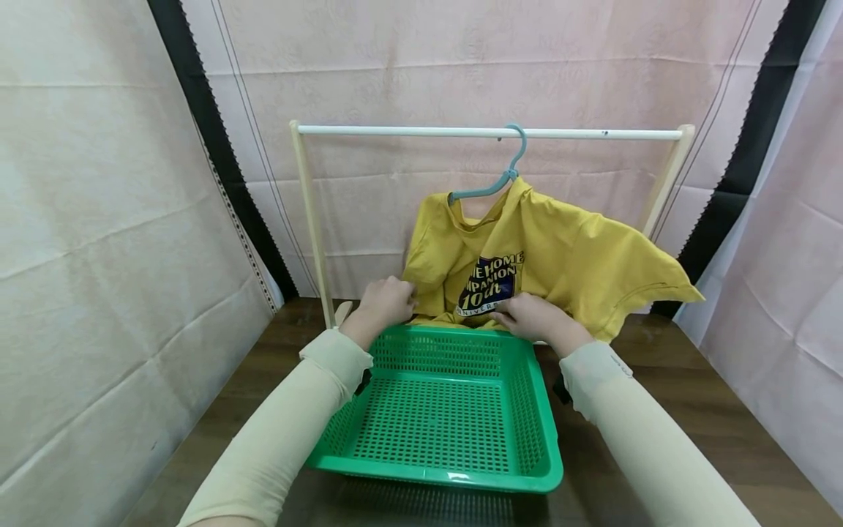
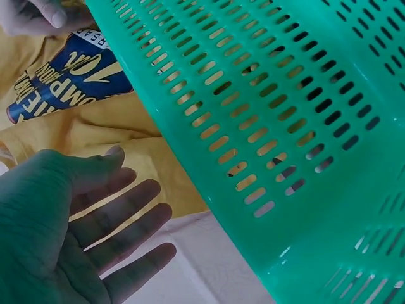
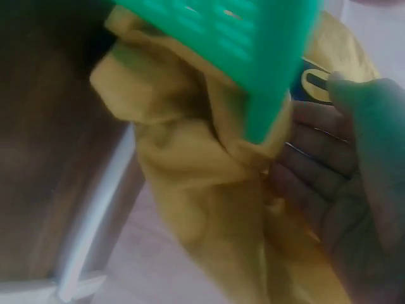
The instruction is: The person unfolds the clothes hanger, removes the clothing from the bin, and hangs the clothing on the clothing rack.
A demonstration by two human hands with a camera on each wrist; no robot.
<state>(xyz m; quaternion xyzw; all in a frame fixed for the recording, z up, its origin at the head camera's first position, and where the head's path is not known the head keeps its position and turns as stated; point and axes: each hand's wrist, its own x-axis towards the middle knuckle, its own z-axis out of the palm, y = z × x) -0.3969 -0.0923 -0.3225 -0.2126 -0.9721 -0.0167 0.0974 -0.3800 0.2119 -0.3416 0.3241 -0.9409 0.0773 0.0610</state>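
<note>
A yellow T-shirt (image 1: 573, 241) with a dark printed patch hangs from a light blue hanger (image 1: 484, 192). The hanger's hook loops over the white rail (image 1: 408, 132), and one hanger arm shows at the neck opening. Its other arm is hidden by cloth. My left hand (image 1: 388, 298) is at the shirt's left lower side; in the left wrist view its fingers are extended, thumb apart, with nothing between them. By the print is my right hand (image 1: 533, 316), loosely bent fingers against the cloth, as the right wrist view shows. The shirt's lower part drops behind the green basket (image 1: 435, 479).
The perforated basket stands on a dark wooden table (image 1: 244, 439), between my forearms and in front of the rack. Cream rack posts (image 1: 309, 219) rise at both sides. Pale fabric walls (image 1: 99, 219) with black strips enclose the table at the back and sides.
</note>
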